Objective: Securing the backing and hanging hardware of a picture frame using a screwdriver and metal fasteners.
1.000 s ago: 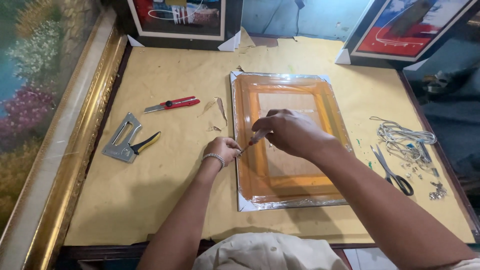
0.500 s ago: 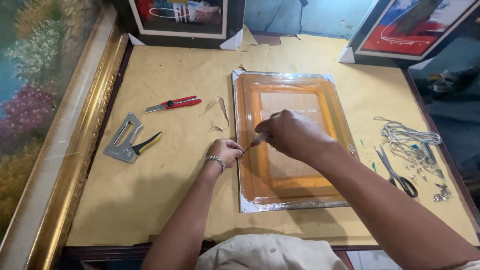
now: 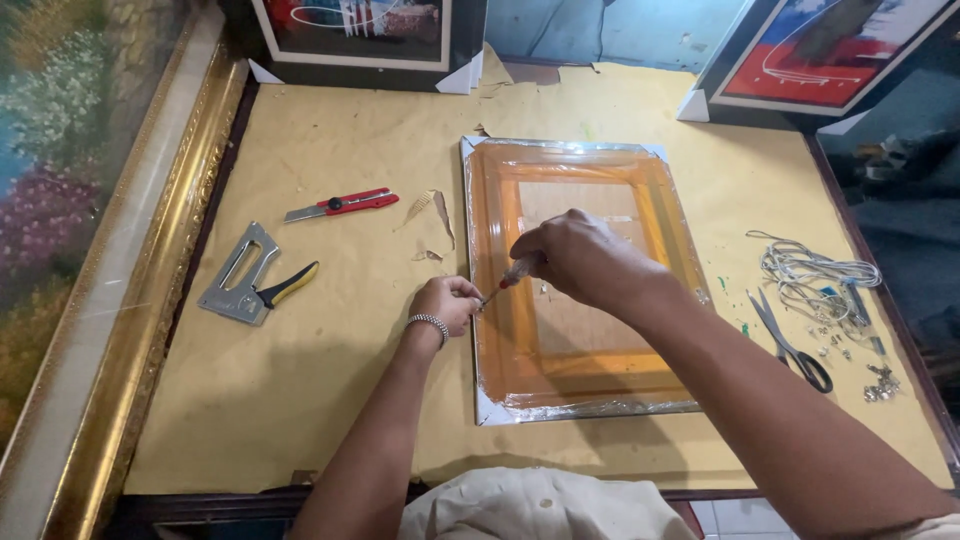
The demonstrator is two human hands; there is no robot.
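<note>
My arms are bare, no sleeves; a beaded silver bracelet [image 3: 432, 322] circles my left wrist, and a pale cream garment [image 3: 545, 505] covers my lap.

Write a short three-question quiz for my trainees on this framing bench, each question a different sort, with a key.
1. True or false: the scissors lie left of the wrapped frame.
2. Which tool does the right hand hold? A) staple gun B) screwdriver C) red knife
3. Fill in: the left hand rests at the frame's ____ edge.

Key: 1 false, they lie to its right, by the wire bundle. 2 B, its tip points at the left hand's fingers. 3 left.
</note>
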